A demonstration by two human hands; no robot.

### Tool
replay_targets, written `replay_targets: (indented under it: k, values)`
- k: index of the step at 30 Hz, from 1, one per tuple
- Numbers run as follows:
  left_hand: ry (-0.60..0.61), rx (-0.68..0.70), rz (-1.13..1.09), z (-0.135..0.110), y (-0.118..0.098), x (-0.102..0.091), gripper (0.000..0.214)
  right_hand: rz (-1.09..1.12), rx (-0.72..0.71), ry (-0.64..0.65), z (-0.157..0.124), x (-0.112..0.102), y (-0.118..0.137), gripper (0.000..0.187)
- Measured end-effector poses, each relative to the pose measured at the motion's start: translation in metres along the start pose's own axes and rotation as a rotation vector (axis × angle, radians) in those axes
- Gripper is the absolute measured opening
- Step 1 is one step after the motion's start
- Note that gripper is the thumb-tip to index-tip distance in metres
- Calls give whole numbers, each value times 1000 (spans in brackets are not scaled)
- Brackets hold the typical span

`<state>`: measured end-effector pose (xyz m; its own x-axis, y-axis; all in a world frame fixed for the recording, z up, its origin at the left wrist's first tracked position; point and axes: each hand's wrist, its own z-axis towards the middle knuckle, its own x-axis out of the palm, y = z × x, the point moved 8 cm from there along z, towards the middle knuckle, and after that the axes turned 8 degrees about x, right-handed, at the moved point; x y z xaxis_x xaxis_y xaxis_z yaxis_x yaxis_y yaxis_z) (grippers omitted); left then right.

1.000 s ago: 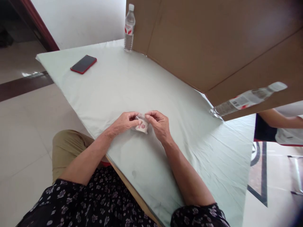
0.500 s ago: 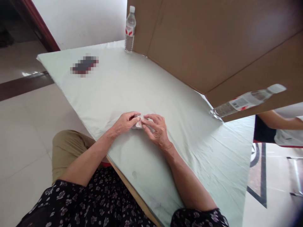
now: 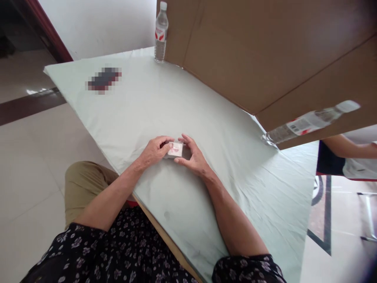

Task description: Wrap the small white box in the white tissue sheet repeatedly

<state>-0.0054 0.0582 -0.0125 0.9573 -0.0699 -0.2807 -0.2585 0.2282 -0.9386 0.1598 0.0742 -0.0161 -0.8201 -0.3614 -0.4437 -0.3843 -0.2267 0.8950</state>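
A small white box with red print on its face [image 3: 176, 149] lies low over the cloth near the table's front edge. My left hand [image 3: 156, 150] is closed on its left end, thumb resting on the face and fingers along the far side. Around the right end curves my right hand [image 3: 194, 158], its thumb and fingers spread apart on the near and far sides. Whether any right fingertip touches the box, I cannot tell. The box's left end is hidden under my left thumb and fingers.
A pale green cloth covers the table [image 3: 141, 98]. An upright water bottle [image 3: 160, 35] and another bottle [image 3: 306, 125] stand by a brown cardboard panel [image 3: 235, 51]. A blurred dark red item [image 3: 103, 79] lies far left. Another person's arm [image 3: 347, 147] shows at right.
My right hand has opened, its fingers and thumb moving apart from their pinch over the box. More of the printed face now shows. My left hand keeps its hold.
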Motion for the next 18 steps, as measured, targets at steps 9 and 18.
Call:
replay_targets:
  k: [9, 18]
  values:
    - [-70, 32, -23, 0, -5, -3, 38, -78, -19, -105, -8, 4, 1, 75]
    - [-53, -25, -57, 0, 2, -12, 58, -70, -51, -71, -10, 7, 4, 89]
